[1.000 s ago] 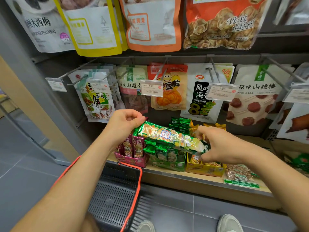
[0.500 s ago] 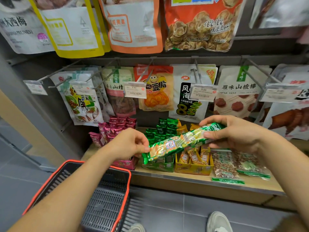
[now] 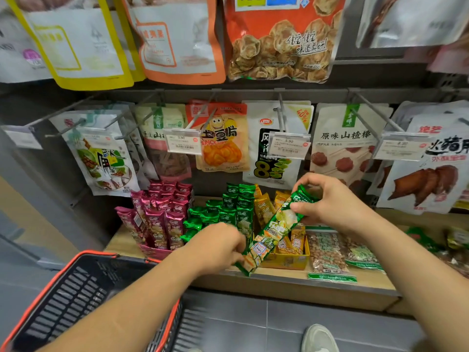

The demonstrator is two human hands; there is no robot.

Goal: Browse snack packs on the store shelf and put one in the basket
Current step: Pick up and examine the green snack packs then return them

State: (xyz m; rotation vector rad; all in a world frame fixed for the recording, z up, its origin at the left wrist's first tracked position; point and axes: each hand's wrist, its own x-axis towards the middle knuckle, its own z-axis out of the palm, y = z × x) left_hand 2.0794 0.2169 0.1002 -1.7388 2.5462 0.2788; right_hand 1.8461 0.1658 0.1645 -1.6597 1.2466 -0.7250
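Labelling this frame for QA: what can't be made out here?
Head view:
- Long green foil snack pack: lower part partly covered by left hand.
- Black plastic basket with red rim: partly covered by left forearm, cut by bottom edge.
- White price tag at far left: print blurred.

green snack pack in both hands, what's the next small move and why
Probably release the left hand and carry the snack pack with the right hand down toward the basket: both hands pinch its ends over the shelf, and the basket is open at lower left.
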